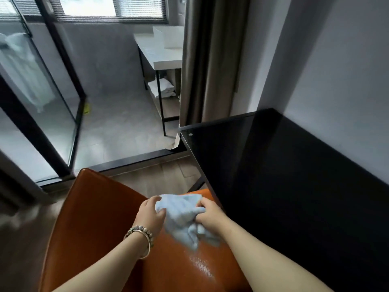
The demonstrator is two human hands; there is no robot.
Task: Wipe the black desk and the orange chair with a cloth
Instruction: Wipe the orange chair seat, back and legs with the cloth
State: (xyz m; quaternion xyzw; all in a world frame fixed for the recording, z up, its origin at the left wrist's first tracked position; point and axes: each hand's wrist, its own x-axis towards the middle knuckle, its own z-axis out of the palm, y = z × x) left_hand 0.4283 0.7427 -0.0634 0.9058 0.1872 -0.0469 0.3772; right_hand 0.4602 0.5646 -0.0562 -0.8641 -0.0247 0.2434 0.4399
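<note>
Desk (294, 186) first — its black top fills the right side, running from near me to the far corner against the grey wall (336, 81), glossy and dark. Left of it, and partly tucked under its near edge, stands the orange chair (94, 218), its leather seat and backrest taking up the near middle of what I see. Beyond the chair lie a strip of wooden floor and a black threshold, then a tiled room with a glass partition (42, 91) on the far left and a white counter (162, 53) on a black frame farther back. A brown curtain (202, 60) hangs between that room and the desk.

Over the chair seat I hold the light blue cloth (181, 216) in both hands. My left hand (151, 213) grips its left edge, thumb curled over the fabric — bracelets (141, 234) sit on that wrist. My right hand (208, 216) clutches the right side, fingers closed into the bunched folds. The cloth's loose end hangs down just above the seat; I cannot tell whether it touches the leather.
</note>
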